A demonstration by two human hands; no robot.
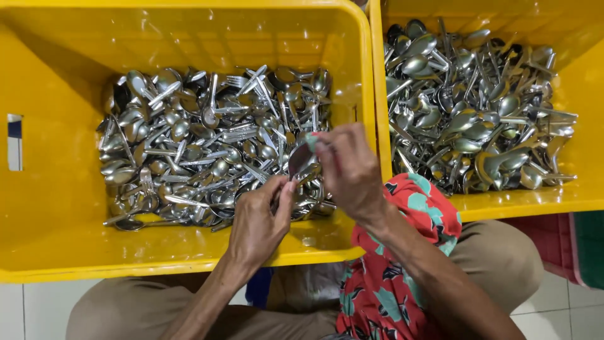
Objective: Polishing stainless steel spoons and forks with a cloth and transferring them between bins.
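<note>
over the left yellow plastic crate (56,208) of steel cutlery (189,151), the left hand (258,223) pinches a shiny metal spoon (301,158) by its handle while the right hand (349,170) presses a cloth (313,141) on its bowl; light, stiff, probably slippery, best held at the handle.

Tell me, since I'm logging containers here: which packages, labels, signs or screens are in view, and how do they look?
No labels, signs or screens show.
Left crate: big yellow plastic bin, filling the left, heaped with steel spoons and forks.
Right crate: matching yellow bin, upper right, heaped with cutlery.
</note>
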